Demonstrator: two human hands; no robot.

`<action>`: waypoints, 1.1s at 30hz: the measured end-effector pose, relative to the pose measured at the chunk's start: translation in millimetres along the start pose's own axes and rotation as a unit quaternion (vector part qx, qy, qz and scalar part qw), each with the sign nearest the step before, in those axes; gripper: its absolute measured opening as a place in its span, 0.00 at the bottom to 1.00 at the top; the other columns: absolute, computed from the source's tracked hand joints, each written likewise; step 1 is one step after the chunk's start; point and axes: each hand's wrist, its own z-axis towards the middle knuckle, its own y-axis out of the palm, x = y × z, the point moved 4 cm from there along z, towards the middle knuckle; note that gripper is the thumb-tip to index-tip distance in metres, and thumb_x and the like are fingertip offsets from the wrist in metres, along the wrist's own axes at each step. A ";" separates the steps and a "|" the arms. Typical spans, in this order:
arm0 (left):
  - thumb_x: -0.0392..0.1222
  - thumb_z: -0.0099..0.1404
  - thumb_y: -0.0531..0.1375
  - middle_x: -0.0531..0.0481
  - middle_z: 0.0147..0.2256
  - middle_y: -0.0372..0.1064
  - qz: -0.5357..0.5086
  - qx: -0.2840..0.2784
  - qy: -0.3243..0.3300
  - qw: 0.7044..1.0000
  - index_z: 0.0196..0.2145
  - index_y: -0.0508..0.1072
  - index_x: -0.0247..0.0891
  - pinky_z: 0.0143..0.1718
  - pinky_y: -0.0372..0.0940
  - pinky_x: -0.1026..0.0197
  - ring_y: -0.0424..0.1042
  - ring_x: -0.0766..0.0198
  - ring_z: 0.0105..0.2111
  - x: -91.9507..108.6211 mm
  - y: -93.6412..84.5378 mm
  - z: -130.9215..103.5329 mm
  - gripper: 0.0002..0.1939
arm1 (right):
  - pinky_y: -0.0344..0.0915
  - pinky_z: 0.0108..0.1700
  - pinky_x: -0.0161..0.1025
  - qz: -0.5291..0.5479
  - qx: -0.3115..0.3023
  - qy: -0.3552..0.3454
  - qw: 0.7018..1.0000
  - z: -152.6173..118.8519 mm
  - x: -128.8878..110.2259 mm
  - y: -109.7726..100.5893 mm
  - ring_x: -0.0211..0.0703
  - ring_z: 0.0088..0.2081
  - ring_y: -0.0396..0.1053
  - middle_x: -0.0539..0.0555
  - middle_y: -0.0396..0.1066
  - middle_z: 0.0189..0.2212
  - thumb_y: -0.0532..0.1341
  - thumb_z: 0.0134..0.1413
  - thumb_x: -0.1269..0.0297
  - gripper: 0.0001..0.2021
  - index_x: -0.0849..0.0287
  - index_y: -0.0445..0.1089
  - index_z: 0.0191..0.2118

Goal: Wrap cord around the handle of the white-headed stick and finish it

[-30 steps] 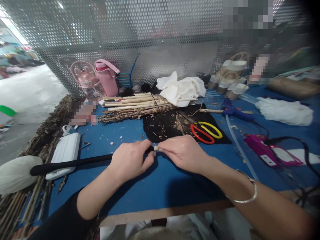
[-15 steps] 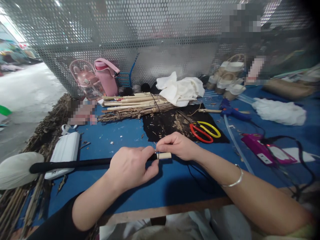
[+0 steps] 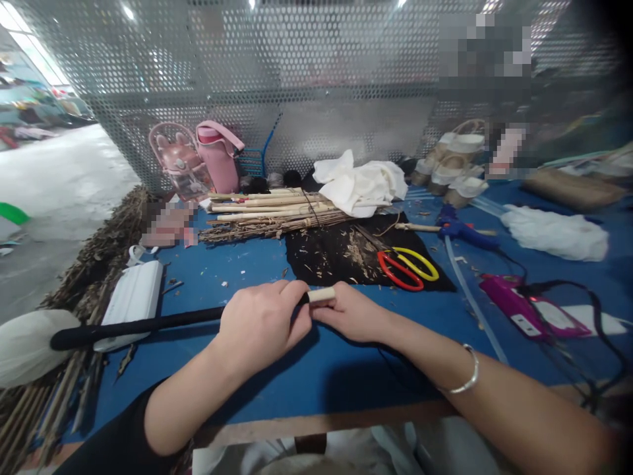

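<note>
A long stick wrapped in black (image 3: 182, 320) reaches from the left to the middle of the table, with a bare pale wooden end (image 3: 321, 295) on the right. My left hand (image 3: 264, 316) is wrapped round the black part just short of that end. Close against the bare end, my right hand (image 3: 353, 310) is closed, its thumb below the wood and its fingers curled behind. A thin black cord (image 3: 390, 359) trails from under the right hand; the fingertips' grip on it is mostly hidden. The stick's far left tip lies by a pale rounded bundle (image 3: 34, 346).
Red-and-yellow-handled scissors (image 3: 408, 269) lie on a black cloth (image 3: 321, 260) strewn with chips. Behind are bundled sticks (image 3: 267, 210) and white cloth (image 3: 363, 185). A blue glue gun (image 3: 465, 232) and purple power strip (image 3: 534, 307) lie right; a white box (image 3: 131, 300) is left.
My right hand has dropped from above the stick to beside and under its bare end. The bare end has tilted slightly upward. My left hand keeps its grip, and the view has shifted a little.
</note>
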 end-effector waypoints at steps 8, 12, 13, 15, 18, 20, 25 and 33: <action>0.45 0.64 0.49 0.55 0.28 0.73 0.006 -0.009 -0.043 0.999 0.40 0.66 0.43 0.21 0.47 0.62 0.72 0.60 0.25 -6.6 8.6 14.3 0.10 | 0.50 0.27 0.32 -0.272 0.045 -0.145 0.950 -16.3 -22.3 -3.7 0.34 0.25 0.62 0.50 0.69 0.22 0.52 0.60 0.66 0.14 0.61 0.67 0.24; 0.44 0.65 0.47 0.55 0.25 0.72 -0.001 -0.043 -0.051 0.998 0.33 0.67 0.43 0.21 0.45 0.63 0.71 0.61 0.23 -10.4 14.1 14.2 0.10 | 0.50 0.27 0.32 -0.302 0.039 -0.162 0.939 -17.9 -25.3 -6.8 0.34 0.23 0.61 0.48 0.67 0.20 0.51 0.60 0.68 0.14 0.60 0.65 0.24; 0.44 0.66 0.46 0.54 0.25 0.72 -0.005 -0.050 -0.047 0.998 0.32 0.67 0.43 0.21 0.45 0.63 0.71 0.61 0.24 -10.7 14.7 13.6 0.11 | 0.50 0.27 0.32 -0.304 0.040 -0.160 0.939 -18.1 -25.7 -8.0 0.34 0.23 0.60 0.48 0.67 0.21 0.51 0.60 0.68 0.13 0.60 0.64 0.24; 0.45 0.66 0.46 0.54 0.27 0.72 -0.016 -0.061 -0.035 0.997 0.33 0.67 0.43 0.22 0.47 0.63 0.71 0.61 0.25 -10.9 15.0 12.0 0.12 | 0.51 0.27 0.32 -0.297 0.041 -0.157 0.941 -18.4 -26.6 -11.1 0.34 0.23 0.61 0.48 0.67 0.21 0.51 0.60 0.67 0.13 0.60 0.65 0.25; 0.46 0.65 0.47 0.54 0.30 0.72 -0.035 -0.062 -0.014 0.997 0.37 0.66 0.44 0.23 0.49 0.63 0.71 0.61 0.27 -10.2 14.1 9.2 0.10 | 0.53 0.28 0.32 -0.275 0.043 -0.165 0.946 -18.4 -27.9 -15.5 0.34 0.24 0.63 0.49 0.68 0.22 0.51 0.61 0.67 0.13 0.60 0.66 0.26; 0.46 0.63 0.49 0.54 0.30 0.72 -0.039 -0.060 -0.005 0.997 0.37 0.66 0.43 0.23 0.51 0.63 0.71 0.61 0.27 -9.6 13.8 7.5 0.09 | 0.55 0.29 0.32 -0.258 0.055 -0.171 0.949 -18.0 -28.3 -18.1 0.35 0.27 0.66 0.51 0.71 0.25 0.51 0.61 0.67 0.12 0.60 0.69 0.29; 0.47 0.64 0.49 0.54 0.28 0.71 -0.041 -0.064 0.007 0.997 0.35 0.66 0.42 0.22 0.51 0.64 0.71 0.62 0.26 -7.0 13.2 5.6 0.10 | 0.59 0.33 0.32 -0.248 0.117 -0.178 0.945 -16.8 -27.8 -22.9 0.37 0.31 0.69 0.53 0.74 0.29 0.52 0.61 0.67 0.12 0.60 0.72 0.34; 0.47 0.63 0.49 0.54 0.26 0.71 -0.041 -0.049 0.034 0.997 0.35 0.67 0.41 0.21 0.53 0.63 0.71 0.62 0.23 -2.8 9.6 0.7 0.10 | 0.61 0.32 0.31 -0.070 0.154 -0.072 0.983 -5.8 -12.7 -32.2 0.36 0.28 0.69 0.51 0.74 0.26 0.60 0.54 0.65 0.08 0.59 0.76 0.31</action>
